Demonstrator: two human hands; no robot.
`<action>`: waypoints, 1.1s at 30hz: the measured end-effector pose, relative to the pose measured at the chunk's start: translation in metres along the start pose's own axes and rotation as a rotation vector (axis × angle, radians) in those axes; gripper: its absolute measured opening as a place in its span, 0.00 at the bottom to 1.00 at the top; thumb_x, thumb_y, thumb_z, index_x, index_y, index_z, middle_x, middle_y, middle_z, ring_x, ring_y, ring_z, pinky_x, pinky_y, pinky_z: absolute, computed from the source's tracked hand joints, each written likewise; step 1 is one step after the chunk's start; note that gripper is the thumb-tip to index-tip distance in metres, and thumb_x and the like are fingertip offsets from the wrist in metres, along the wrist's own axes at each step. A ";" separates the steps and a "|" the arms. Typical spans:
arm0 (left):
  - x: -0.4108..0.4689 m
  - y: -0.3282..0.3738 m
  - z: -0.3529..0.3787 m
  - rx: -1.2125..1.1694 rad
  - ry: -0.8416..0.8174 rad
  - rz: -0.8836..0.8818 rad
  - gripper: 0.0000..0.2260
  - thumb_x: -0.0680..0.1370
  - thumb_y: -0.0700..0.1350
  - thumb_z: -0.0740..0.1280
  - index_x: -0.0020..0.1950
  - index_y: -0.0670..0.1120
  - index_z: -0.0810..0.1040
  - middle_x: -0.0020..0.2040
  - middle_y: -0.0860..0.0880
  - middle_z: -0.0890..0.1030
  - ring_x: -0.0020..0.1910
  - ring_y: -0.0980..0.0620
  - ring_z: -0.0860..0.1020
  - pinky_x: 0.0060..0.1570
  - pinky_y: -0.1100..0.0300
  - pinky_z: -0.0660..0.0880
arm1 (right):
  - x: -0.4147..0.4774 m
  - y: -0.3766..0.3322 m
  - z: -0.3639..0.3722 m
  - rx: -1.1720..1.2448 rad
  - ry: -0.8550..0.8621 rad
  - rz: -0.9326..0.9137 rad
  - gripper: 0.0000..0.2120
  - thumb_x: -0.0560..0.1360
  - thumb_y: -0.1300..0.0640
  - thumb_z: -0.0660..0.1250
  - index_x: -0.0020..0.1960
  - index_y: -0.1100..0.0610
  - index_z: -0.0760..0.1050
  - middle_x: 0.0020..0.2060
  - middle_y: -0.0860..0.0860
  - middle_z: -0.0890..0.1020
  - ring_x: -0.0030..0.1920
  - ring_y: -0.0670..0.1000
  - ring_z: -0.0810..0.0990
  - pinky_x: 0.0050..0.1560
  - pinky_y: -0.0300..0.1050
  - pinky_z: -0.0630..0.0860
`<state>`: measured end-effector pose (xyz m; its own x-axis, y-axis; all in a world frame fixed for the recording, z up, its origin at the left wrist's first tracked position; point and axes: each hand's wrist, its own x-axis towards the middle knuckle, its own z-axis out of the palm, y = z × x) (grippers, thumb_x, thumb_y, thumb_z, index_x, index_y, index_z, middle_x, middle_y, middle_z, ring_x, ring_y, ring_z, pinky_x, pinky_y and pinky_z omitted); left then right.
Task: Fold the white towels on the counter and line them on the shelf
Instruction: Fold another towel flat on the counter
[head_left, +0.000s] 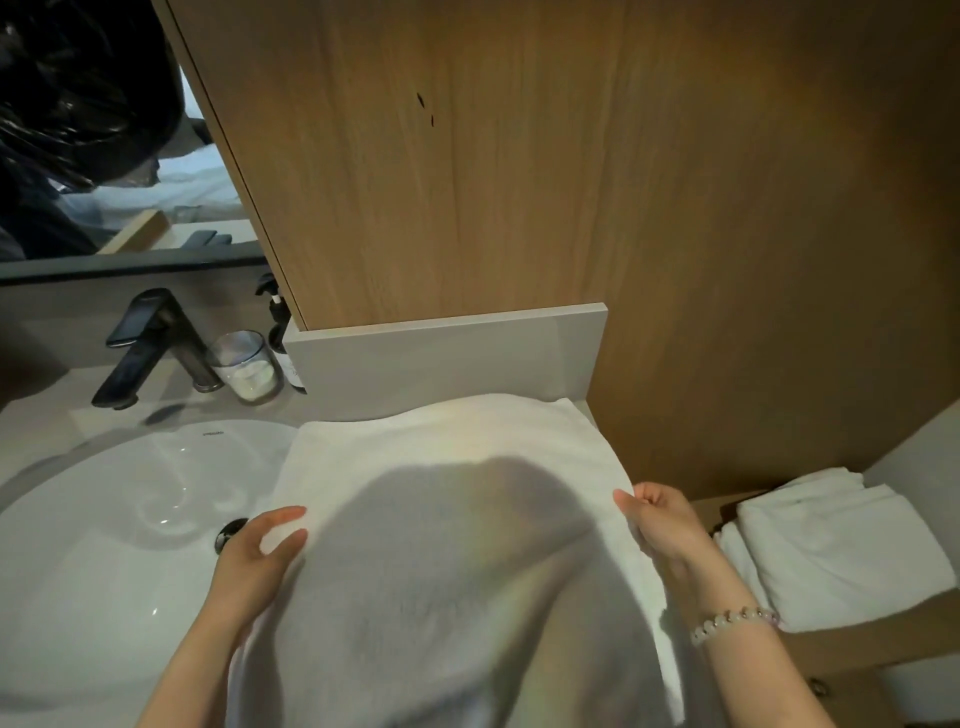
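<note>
Left hand (260, 551) and right hand (660, 525) each pinch 1 towel (447, 452) edge. Risk: uneven pull skews the fold, and slack near the sink (104, 519) could get wet.

Wood-grain panel wall (519, 156) filled most of the view, warm brown, dimmer toward the right. 2 small dark marks (426, 110) sat high on it. A pale grey upstand (447, 353) ran along its foot. At left a mirror (171, 208) met the panel's edge, with a dark ledge (130, 266) beneath it. Black crinkled plastic (78, 93) showed in its upper part. The grey counter (47, 410) held a round white basin (104, 571) with a dark drain (228, 532). A black tap (150, 343) stood behind the basin, spout angled over it. 1 glass tumbler (244, 364) stood just beside the tap. 1 dark pump bottle (280, 327) stood behind the tumbler, at the upstand's end. Bright glints lay on the basin's glaze.
</note>
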<state>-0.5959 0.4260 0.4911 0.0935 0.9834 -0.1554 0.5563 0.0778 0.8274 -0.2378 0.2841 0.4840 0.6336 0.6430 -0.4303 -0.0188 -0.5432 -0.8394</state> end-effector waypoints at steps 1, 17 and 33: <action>0.000 -0.001 0.001 -0.001 0.004 -0.007 0.11 0.77 0.36 0.65 0.58 0.43 0.78 0.60 0.47 0.75 0.56 0.50 0.71 0.55 0.59 0.65 | 0.001 -0.001 -0.002 0.001 -0.005 0.000 0.19 0.78 0.61 0.63 0.30 0.57 0.62 0.22 0.53 0.65 0.18 0.45 0.60 0.21 0.35 0.58; -0.058 -0.025 -0.001 0.021 0.029 -0.065 0.08 0.77 0.38 0.66 0.42 0.49 0.80 0.50 0.50 0.81 0.47 0.49 0.74 0.37 0.81 0.65 | -0.035 0.021 -0.016 -0.422 -0.055 -0.112 0.14 0.75 0.52 0.67 0.35 0.60 0.78 0.33 0.57 0.78 0.37 0.53 0.73 0.37 0.44 0.63; -0.100 -0.026 -0.004 -0.041 0.124 -0.078 0.10 0.78 0.41 0.65 0.58 0.47 0.75 0.63 0.43 0.74 0.66 0.42 0.69 0.56 0.54 0.66 | -0.080 0.048 -0.033 -0.231 -0.075 0.006 0.28 0.74 0.51 0.69 0.18 0.53 0.63 0.18 0.47 0.67 0.25 0.48 0.68 0.39 0.43 0.69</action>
<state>-0.6232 0.3265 0.4879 -0.0525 0.9866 -0.1548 0.5237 0.1592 0.8369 -0.2638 0.1889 0.4893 0.5747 0.6727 -0.4661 0.1605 -0.6512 -0.7418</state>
